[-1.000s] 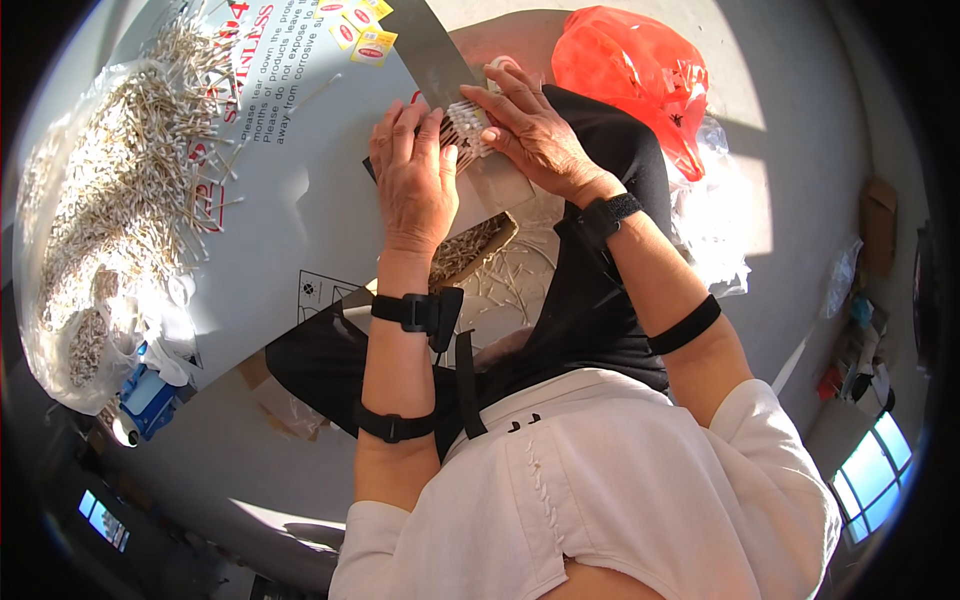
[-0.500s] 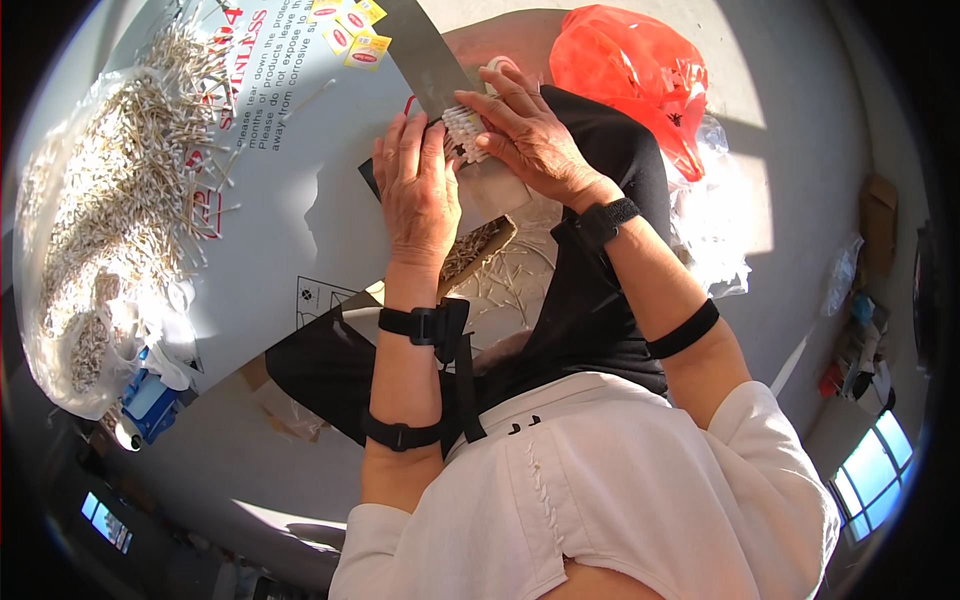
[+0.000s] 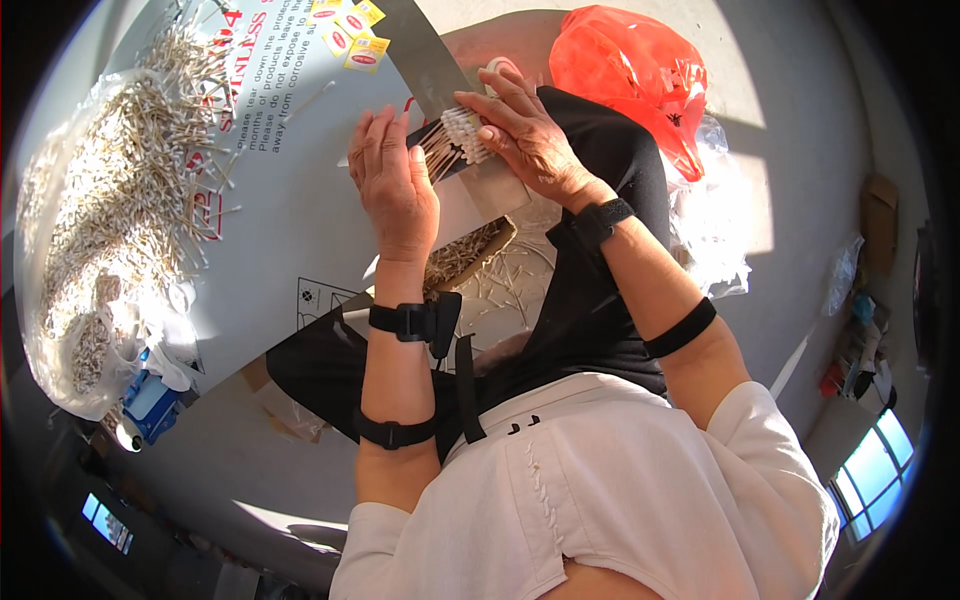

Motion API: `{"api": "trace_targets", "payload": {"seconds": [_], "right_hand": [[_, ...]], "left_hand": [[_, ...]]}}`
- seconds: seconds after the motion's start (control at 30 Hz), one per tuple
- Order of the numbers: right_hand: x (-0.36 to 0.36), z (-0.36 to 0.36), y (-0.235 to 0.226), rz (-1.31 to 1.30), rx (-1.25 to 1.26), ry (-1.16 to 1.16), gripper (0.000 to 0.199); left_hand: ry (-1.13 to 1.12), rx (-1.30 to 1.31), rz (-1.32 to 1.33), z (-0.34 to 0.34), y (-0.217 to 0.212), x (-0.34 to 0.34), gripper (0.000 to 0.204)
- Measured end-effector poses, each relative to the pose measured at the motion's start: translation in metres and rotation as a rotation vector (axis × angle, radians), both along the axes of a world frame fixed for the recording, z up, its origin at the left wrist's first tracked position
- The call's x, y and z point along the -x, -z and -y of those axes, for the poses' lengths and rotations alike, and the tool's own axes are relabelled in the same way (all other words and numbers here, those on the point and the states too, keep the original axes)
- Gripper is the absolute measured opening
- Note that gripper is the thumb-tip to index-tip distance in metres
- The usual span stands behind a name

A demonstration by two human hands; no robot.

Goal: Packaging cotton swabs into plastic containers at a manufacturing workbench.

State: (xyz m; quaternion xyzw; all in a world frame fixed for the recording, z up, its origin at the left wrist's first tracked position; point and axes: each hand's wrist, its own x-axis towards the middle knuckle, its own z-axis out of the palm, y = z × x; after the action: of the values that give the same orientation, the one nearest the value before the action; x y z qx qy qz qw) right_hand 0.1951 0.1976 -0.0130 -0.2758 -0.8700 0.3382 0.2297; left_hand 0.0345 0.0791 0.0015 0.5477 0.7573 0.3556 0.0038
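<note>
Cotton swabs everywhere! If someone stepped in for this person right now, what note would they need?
Left hand: flat against the stick ends of a small swab bundle, squaring it.
Right hand: cupped over the bundle's cotton tips.
Loose swabs: a big heap on the grey sheet, far left.
Open box near the left wrist holds more swabs.
Done: one bundle gathered.
Left: most of the heap, seemingly.

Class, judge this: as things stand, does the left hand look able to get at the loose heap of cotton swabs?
Probably yes. The left hand lies beside the bundle of swabs, and only bare sheet separates it from the loose heap.
</note>
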Motion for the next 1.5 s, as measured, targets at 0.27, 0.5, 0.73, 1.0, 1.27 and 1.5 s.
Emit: {"api": "trace_targets", "payload": {"seconds": [0.27,0.5,0.73,1.0,1.27,1.5], "right_hand": [[0.002,0.001,0.0,-0.022,0.057,0.032,0.04],[0.001,0.002,0.0,-0.035,0.05,0.045,0.039],[0.002,0.003,-0.003,-0.022,0.025,0.05,0.039],[0.002,0.003,-0.003,0.0,0.015,0.057,0.038],[0.001,0.004,-0.003,-0.002,0.019,0.065,0.038],[0.003,0.005,-0.003,-0.005,0.025,0.06,0.038]], "left_hand": [[-0.331,-0.275,0.636,0.009,-0.002,-0.032,0.047],[-0.287,-0.26,0.585,-0.017,0.001,-0.025,0.048],[-0.145,-0.261,0.642,-0.021,0.0,-0.02,0.048],[-0.096,-0.124,0.343,-0.004,-0.004,-0.009,0.039],[-0.009,0.068,-0.208,-0.007,-0.012,0.002,0.027],[0.12,0.087,-0.294,-0.008,-0.011,0.015,0.025]]}}
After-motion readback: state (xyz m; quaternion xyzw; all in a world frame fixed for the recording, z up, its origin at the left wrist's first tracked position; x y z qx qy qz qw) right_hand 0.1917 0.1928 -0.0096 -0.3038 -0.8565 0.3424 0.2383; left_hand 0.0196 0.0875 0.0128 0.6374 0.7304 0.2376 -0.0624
